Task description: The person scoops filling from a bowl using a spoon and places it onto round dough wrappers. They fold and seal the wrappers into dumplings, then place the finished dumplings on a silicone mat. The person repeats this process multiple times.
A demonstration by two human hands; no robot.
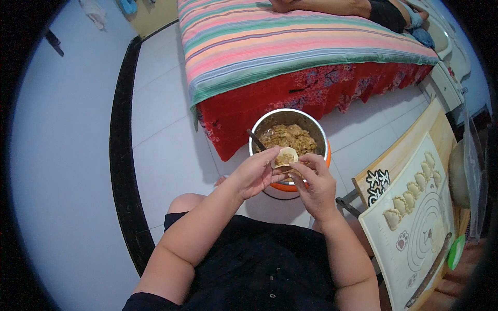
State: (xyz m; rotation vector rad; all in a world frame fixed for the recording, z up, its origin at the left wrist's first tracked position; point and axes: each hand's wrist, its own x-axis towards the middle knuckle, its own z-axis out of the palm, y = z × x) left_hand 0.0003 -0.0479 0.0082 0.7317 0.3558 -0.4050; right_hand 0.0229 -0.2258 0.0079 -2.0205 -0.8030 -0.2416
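Observation:
My left hand [258, 173] cradles a round dumpling wrapper [292, 152] with a lump of minced filling [284, 159] in its middle. The fingers of my right hand [315, 186] pinch the wrapper's right edge. Both hands are held over the near side of a steel bowl [324, 136] heaped with more filling [292, 136]. A dark handle [256, 139] leans out over the bowl's left rim; the end in the filling is hidden. Under the bowl shows something orange [329, 155].
At right, a low wooden table [410, 136] bears a white mat [376, 217] with a row of folded dumplings [410, 198], a rolling pin [429, 270] and a green object [456, 252]. Beyond the bowl stands a bed [311, 39] with striped cover, where a person's legs [332, 6] rest.

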